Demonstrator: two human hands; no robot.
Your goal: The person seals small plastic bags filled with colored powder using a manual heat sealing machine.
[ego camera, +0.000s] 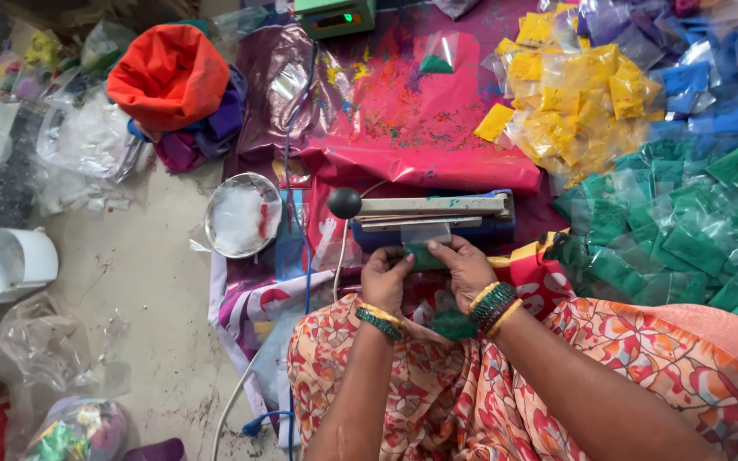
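Pinching one small green powder packet (pixel 424 255) between them — left hand (pixel 384 278) at its left end, right hand (pixel 465 266) at its right. Packet's clear top lies under the blue heat sealer (pixel 433 213). Beyond — steel bowl (pixel 242 214), green packets (pixel 685 230), yellow packets (pixel 570 98), digital scale (pixel 335 15).

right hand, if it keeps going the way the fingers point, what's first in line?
The right hand points up-frame, gripping a small green pouch with the left hand. Straight on, it would likely meet the blue heat sealer first; depth is unclear.
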